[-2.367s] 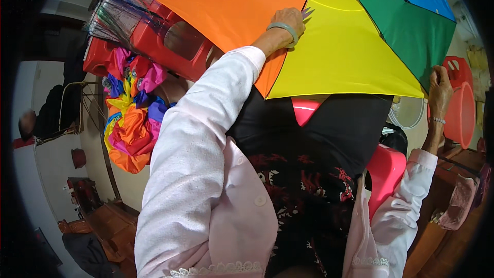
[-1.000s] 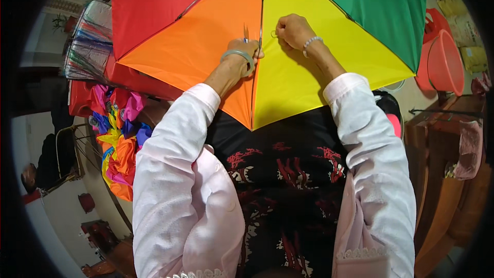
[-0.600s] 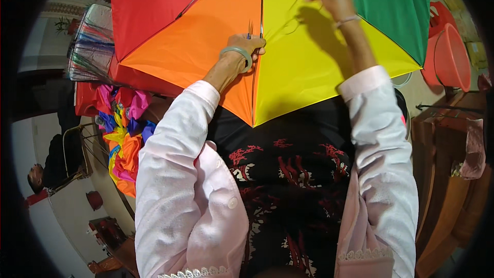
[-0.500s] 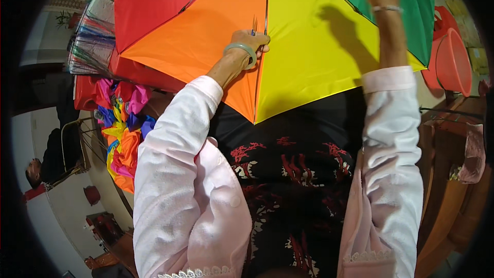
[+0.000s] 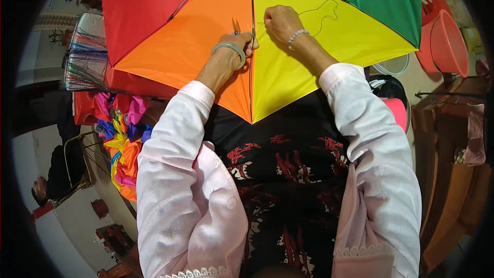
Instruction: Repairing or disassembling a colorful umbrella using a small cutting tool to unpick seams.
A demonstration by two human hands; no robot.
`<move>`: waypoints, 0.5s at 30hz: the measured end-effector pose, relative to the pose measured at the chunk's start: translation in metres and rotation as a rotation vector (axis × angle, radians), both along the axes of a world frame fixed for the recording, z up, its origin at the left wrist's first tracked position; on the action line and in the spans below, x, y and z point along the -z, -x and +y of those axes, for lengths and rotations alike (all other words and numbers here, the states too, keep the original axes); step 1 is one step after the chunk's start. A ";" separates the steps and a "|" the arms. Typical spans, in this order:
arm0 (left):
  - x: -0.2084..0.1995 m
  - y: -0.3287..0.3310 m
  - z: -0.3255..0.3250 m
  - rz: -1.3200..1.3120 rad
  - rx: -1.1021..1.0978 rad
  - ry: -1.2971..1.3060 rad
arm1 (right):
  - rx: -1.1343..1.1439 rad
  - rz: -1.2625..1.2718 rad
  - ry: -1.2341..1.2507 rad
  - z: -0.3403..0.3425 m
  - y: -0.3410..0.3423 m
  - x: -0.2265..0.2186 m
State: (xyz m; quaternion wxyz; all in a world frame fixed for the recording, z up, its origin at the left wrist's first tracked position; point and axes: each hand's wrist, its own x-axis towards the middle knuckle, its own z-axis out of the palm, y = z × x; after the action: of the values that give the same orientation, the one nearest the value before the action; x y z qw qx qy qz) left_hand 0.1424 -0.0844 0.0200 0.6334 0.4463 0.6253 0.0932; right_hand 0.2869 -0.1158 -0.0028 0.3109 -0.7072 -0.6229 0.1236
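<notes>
An umbrella canopy in colored panels spreads in front of me, its orange panel (image 5: 190, 41) and yellow panel (image 5: 360, 36) meeting along a dark metal rib (image 5: 252, 72). My left hand (image 5: 232, 49) is closed beside this rib, its fingertips against it. Two pointed blades of small thread snips (image 5: 236, 25) stick up out of that hand; their handles are hidden in it. Over the yellow panel, just right of the rib, my right hand (image 5: 284, 22) is closed in a pinch. A loose dark thread (image 5: 332, 18) loops across the yellow cloth beside it. Any needle is too small to make out.
On the left lie a pile of bright folded cloth (image 5: 123, 149) and a bundle of thin rods (image 5: 88, 51). A pink-red basin (image 5: 448, 44) stands at the right, near wooden furniture (image 5: 447, 175). Another person (image 5: 62, 162) sits farther off at the left.
My right hand has come down and left from above the green panel to beside the rib. The thread now lies looped on the yellow panel. The left hand keeps its hold by the rib.
</notes>
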 end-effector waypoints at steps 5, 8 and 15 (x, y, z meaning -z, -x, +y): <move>0.003 -0.002 0.004 -0.052 0.022 0.026 | 0.024 -0.240 0.001 -0.006 0.011 0.005; 0.005 0.002 0.007 -0.085 0.028 0.058 | -0.045 -0.212 0.106 -0.008 0.015 0.003; 0.010 0.002 0.011 -0.180 -0.053 0.087 | -0.157 -0.181 0.244 -0.012 0.015 -0.008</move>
State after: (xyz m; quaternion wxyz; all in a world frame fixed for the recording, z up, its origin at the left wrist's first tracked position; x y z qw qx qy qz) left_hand 0.1403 -0.0738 0.0103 0.7032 0.3914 0.5808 0.1227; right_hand 0.2715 -0.1280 0.0054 0.1547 -0.6970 -0.6821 0.1578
